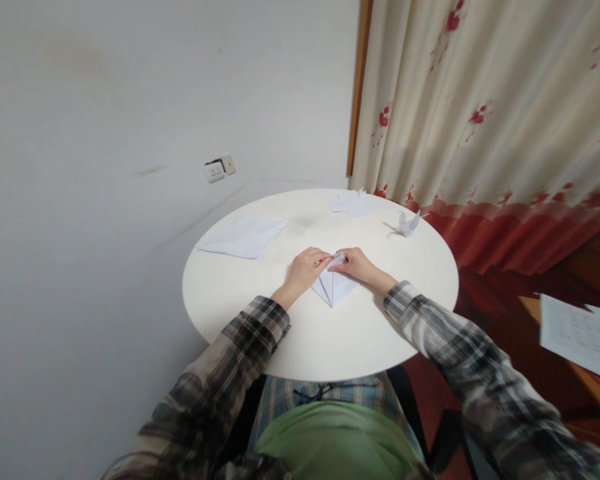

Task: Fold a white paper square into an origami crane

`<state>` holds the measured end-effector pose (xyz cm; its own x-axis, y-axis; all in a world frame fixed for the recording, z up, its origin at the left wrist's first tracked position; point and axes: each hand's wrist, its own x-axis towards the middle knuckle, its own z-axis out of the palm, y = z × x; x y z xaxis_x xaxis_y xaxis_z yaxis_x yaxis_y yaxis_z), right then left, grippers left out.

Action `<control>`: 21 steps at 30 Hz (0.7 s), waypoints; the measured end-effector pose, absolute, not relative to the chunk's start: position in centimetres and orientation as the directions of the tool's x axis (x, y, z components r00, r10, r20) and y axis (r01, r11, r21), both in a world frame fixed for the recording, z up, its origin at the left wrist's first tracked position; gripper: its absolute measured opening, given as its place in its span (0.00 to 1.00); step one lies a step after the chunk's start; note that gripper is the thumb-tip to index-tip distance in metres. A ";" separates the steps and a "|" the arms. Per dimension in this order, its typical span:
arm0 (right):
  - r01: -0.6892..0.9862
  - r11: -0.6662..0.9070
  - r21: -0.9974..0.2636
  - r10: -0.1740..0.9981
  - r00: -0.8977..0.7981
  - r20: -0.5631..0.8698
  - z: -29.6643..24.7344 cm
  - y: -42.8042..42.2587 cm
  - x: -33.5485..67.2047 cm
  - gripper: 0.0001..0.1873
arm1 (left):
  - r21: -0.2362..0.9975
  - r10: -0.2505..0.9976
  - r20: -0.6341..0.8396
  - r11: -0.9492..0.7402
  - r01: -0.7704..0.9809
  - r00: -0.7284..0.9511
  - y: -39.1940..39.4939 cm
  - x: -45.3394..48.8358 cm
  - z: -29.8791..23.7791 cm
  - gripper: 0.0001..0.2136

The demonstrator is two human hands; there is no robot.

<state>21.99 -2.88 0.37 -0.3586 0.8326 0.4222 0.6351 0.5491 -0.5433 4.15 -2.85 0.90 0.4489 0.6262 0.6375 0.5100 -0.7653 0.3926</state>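
A folded white paper (pixel 334 288) with a point toward me lies on the round white table (pixel 230 293). My left hand (pixel 306 266) rests on the paper's left upper part, fingers curled and pinching the fold. Opposite it, my right hand (pixel 356 264) presses and pinches the paper's top edge. The fingertips of both hands meet at the top of the paper. Both sleeves are plaid.
A stack of white sheets (pixel 243 237) lies at the table's back left. Crumpled or folded paper (pixel 356 202) sits at the far edge, and a small folded paper figure (pixel 409 224) at the back right. A curtain (pixel 490 120) hangs at right; printed sheets (pixel 580 337) lie on a surface at right.
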 end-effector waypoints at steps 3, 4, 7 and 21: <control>0.656 0.526 -0.541 0.846 -0.337 0.413 0.3 -2.9 21.9 0.16 | 0.392 0.634 0.639 -0.756 0.525 0.436 -3.0 4.1 1.0 0.11; 0.663 0.521 -0.538 0.849 -0.335 0.409 0.3 -2.9 21.9 0.16 | 0.390 0.633 0.642 -0.755 0.527 0.432 -3.0 4.1 1.1 0.11; 0.678 0.520 -0.519 0.848 -0.340 0.406 0.3 -2.8 21.9 0.16 | 0.379 0.613 0.666 -0.768 0.516 0.424 -3.1 4.2 1.1 0.12; 0.669 0.623 -0.405 0.765 -0.413 0.494 -0.1 -2.5 22.2 0.09 | 0.334 0.522 0.757 -0.826 0.454 0.393 -3.7 4.8 1.4 0.06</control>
<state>22.20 -2.53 -0.15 -0.4130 0.7649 0.4943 0.6692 0.6230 -0.4050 4.80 -3.71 1.38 0.3931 0.5215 0.7573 0.4538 -0.8263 0.3335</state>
